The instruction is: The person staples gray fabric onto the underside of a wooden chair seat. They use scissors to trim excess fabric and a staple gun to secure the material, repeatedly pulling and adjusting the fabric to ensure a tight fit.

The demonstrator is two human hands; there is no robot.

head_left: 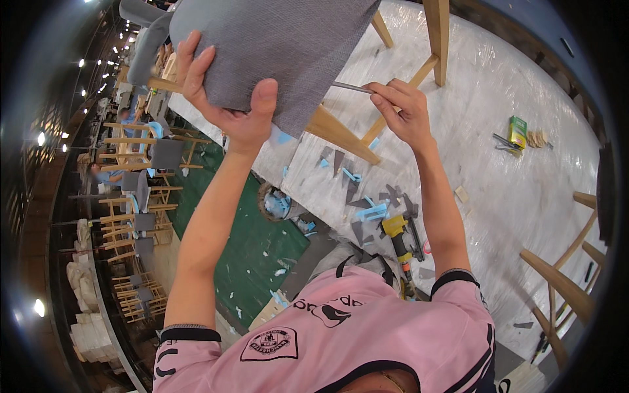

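A grey upholstered chair seat (282, 56) on wooden legs (344, 134) stands tilted on the plastic-covered table. My left hand (239, 118) rests on the near corner of the fabric, its fingers and thumb spread apart. Between the thumb and fingers of my right hand (406, 111) is a thin metal rod-like tool (352, 86), held in a pinch. Its far end meets the right edge of the seat, where the tip is hidden. Whether it has a handle cannot be seen.
A yellow and black nail gun (397, 237) lies near my body among grey and blue scraps (372, 211). A green and yellow box (517, 131) is at the right. Wooden chair legs (557, 281) stick in from the right edge. A bin (276, 202) of scraps stands below the table's left edge.
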